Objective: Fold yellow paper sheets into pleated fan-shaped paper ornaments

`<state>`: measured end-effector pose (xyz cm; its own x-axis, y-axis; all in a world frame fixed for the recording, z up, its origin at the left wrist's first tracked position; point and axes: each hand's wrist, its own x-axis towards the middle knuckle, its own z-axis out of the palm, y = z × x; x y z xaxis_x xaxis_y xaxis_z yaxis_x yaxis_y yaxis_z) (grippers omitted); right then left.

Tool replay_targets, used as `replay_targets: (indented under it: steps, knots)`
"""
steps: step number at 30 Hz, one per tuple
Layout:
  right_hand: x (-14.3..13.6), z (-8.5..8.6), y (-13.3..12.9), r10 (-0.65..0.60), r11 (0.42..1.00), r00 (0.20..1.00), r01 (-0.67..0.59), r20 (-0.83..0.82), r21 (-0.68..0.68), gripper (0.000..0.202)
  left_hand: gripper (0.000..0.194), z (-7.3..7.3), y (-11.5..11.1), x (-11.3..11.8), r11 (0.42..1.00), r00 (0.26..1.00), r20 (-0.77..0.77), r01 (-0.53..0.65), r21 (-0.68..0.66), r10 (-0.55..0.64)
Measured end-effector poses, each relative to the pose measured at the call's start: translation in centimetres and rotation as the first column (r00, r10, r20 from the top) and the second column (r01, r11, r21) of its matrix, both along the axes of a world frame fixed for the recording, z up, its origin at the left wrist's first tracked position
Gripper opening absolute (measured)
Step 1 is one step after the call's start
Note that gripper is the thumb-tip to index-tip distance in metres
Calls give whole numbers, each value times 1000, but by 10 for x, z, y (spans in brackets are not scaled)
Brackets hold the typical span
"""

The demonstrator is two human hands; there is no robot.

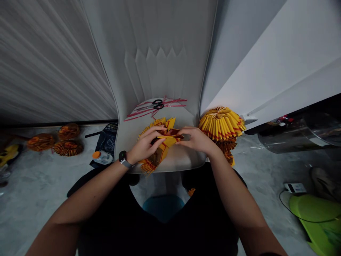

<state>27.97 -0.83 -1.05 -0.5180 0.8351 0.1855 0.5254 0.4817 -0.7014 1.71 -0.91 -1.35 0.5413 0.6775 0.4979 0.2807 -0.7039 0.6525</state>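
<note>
A fan of pleated yellow paper with red and gold parts (165, 149) lies on the front of the grey chair seat (183, 160). My left hand (145, 144), with a watch on its wrist, has its fingers and thumb closed on the paper's upper left part. From the right, my right hand (195, 139) pinches the paper's right edge between thumb and fingers. Behind the paper, black-handled scissors (157, 104) rest among pink-red strings (174, 103) on the seat.
Yellow pleated paper pieces (221, 122) are stacked right of the chair. On the floor at left are several round gold pleated pieces (68, 148), a dark bag (108, 138) and an orange-capped bottle (102, 157). A green object (314, 217) lies at lower right.
</note>
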Motion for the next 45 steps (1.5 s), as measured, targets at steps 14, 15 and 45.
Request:
replay_targets:
  steps: [14, 15, 45]
  knots:
    - [-60, -11, -41, -166, 986, 986, 166, -24, 25, 49, 18, -6, 25, 14, 970, 967, 77, -243, -9, 243]
    - [-66, -15, -46, -194, 981, 980, 194, -32, 14, 51, 17, -5, 25, 15, 974, 971, 73, -228, -13, 228]
    - [1, 7, -43, 62, 997, 947, -44, 316, -66, 31, 14, -6, 23, 28, 988, 972, 177, -151, -45, 157]
